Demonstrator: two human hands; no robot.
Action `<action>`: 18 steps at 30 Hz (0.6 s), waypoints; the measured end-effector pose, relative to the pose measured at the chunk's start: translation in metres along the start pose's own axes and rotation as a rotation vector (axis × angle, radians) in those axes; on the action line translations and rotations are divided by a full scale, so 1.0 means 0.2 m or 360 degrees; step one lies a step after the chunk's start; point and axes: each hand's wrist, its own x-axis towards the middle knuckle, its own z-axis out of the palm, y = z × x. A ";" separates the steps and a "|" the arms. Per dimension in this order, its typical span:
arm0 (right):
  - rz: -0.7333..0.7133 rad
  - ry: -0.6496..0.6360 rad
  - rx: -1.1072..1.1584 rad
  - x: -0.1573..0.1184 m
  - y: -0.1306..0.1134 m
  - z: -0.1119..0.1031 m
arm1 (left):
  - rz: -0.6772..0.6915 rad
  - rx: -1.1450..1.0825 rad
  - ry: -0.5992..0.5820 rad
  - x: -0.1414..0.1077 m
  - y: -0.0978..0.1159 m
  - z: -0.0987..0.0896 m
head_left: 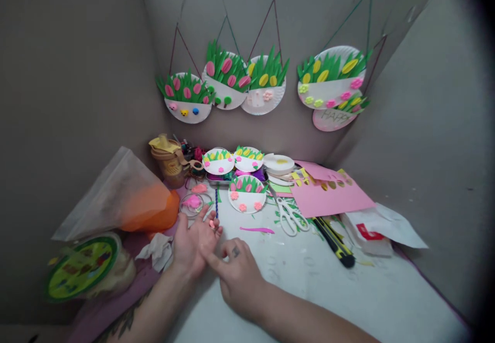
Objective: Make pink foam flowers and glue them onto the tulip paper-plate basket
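My left hand [195,240] is palm up over the white table, its fingers partly spread and curled. A small pink piece [212,224] rests at its fingers. The index finger of my right hand [237,271] touches the left palm; its other fingers are curled in, and whatever lies under that fingertip is too small to make out. Beyond the hands, a paper-plate basket [247,202] with pink tulips and pink flowers lies on the table. A magenta modelling tool [257,230] lies just right of my left hand, and a blue twisted cord [216,202] stands out behind it.
White scissors [290,216], a yellow-black cutter [336,245] and pink card [328,196] lie right. An orange-filled bag [149,209], a green-lidded tub [83,268] and crumpled tissue [158,251] sit left. More plate baskets [265,98] hang on the wall behind.
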 end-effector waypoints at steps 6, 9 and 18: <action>0.0096 -0.0033 -0.0024 0.00 0.00 -0.01 | -0.0006 0.0017 -0.0004 0.00 0.01 0.00; 0.0027 -0.0021 -0.0020 -0.01 0.00 -0.01 | -0.0009 0.0016 -0.0006 0.00 0.00 0.00; 0.0049 0.0002 0.0000 0.00 0.00 -0.01 | -0.0043 0.0022 0.0017 0.00 0.00 0.01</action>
